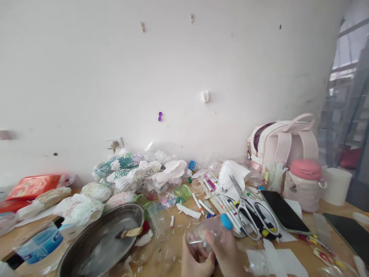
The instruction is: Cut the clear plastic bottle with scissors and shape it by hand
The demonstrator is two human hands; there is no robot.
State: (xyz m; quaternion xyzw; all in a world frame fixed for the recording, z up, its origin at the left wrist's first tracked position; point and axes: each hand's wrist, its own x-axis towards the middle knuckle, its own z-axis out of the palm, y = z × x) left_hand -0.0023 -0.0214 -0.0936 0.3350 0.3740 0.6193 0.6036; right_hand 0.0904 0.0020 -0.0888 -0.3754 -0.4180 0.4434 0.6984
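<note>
Clear plastic bottle [209, 230], blue cap, contents not discernible, gripped by both hands: left hand [194, 258] curled around its base, right hand [226, 250] closed over its body. Just right of metal pan [98, 246], which holds a brush [131, 232]. Scissors [248, 211] beyond the bottle.

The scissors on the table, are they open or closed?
Open. The scissors lie flat on the markers, white handles spread apart near the phone, blades slightly parted toward the wall.
</note>
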